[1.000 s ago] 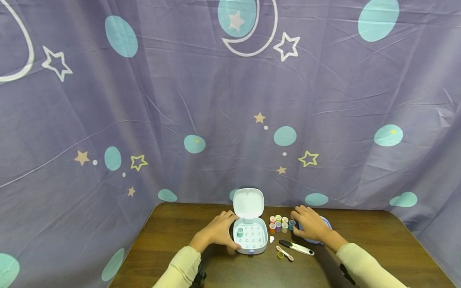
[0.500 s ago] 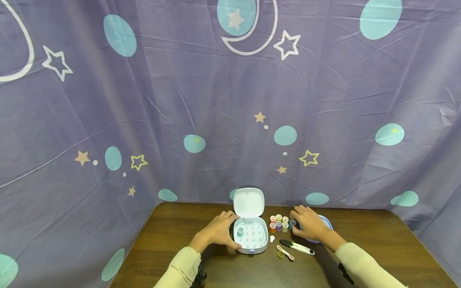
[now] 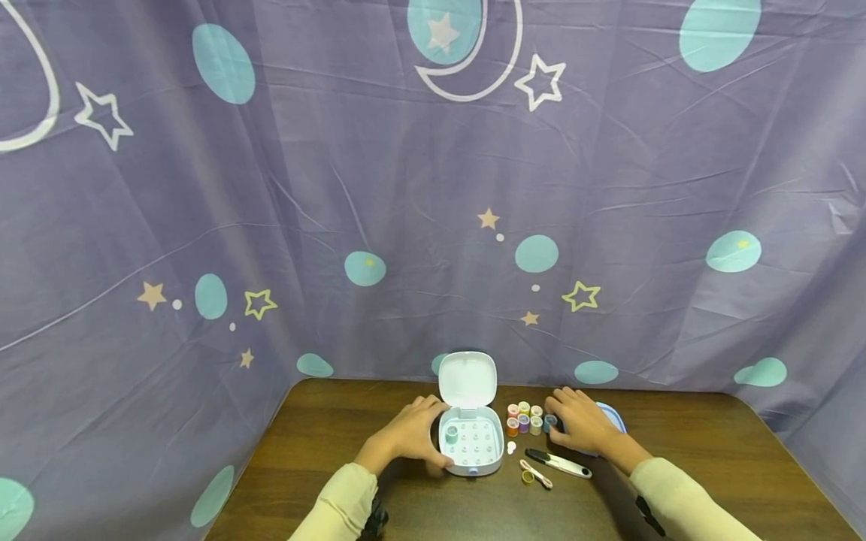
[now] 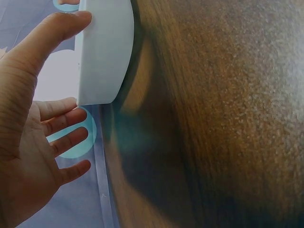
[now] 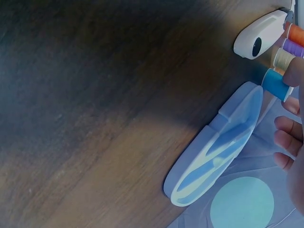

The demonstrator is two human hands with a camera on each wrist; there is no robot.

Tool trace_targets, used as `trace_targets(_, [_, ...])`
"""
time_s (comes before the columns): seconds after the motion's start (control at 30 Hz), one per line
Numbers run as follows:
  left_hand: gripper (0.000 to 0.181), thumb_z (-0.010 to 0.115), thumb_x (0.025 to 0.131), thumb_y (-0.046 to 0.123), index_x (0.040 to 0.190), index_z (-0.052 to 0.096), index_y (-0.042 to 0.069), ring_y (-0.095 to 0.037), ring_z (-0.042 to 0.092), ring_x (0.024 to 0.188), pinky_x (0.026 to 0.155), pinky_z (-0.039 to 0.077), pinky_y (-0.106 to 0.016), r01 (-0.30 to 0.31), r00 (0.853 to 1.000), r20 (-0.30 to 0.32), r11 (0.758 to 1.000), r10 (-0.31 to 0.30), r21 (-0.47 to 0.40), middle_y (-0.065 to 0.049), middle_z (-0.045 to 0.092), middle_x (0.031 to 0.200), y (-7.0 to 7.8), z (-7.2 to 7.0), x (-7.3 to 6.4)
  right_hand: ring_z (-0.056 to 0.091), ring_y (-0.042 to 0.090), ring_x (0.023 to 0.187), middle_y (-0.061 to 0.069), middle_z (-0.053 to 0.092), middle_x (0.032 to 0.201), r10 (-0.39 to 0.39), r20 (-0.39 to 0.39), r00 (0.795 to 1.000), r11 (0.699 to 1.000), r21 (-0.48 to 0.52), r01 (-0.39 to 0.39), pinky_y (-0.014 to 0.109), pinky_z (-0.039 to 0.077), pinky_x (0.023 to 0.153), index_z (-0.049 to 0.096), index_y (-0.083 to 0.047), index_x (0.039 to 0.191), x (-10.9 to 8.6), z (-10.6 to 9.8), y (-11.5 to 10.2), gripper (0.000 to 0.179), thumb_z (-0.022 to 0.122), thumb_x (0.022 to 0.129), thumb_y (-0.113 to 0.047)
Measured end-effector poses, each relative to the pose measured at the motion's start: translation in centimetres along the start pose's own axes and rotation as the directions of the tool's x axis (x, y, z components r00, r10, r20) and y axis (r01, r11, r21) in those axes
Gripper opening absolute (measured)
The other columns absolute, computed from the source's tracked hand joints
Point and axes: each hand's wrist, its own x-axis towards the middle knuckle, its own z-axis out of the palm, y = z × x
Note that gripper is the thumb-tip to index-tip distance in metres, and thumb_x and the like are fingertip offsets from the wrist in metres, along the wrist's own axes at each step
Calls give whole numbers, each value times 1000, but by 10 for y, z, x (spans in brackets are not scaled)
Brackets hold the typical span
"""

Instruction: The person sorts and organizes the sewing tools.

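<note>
In the head view, my left hand [image 3: 409,432] grips the left side of a pale blue sewing box [image 3: 492,466], thumb at the front corner and fingers toward the back. Its white lid [image 3: 467,379] stands open. Inside, one pale teal thread spool [image 3: 451,433] sits among rows of small pegs. My right hand [image 3: 580,421] pinches a blue thread spool [image 5: 274,84] between thumb and fingers, at the right end of a group of standing spools [image 3: 523,423]. In the left wrist view, the thumb lies on the box edge and the other fingers spread below the corner.
A blue compartment tray [image 5: 213,147] lies under and behind the right hand. In front of the spools are a white-and-black slim tool [image 3: 558,463], a pale bundled cord [image 3: 537,475], a yellow ring [image 3: 528,477] and small white pieces [image 3: 511,447]. A patterned purple curtain [image 3: 433,188] rises behind the table.
Both hands stay in place, the left at the box and the right at the blue thread spool. Only the head view shifts very slightly.
</note>
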Motion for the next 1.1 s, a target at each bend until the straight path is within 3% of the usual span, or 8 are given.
trace_targets(1.1, [94, 91, 61, 56, 136, 60, 7, -16, 52, 109, 96, 48, -37, 1, 1000, -9, 1000, -1, 9, -3, 62, 123, 1, 1, -1, 36, 9, 73, -12, 40, 78, -42, -64, 997, 999, -6, 42, 29, 31, 63, 48, -21, 76, -5, -1, 2, 36, 81, 63, -27])
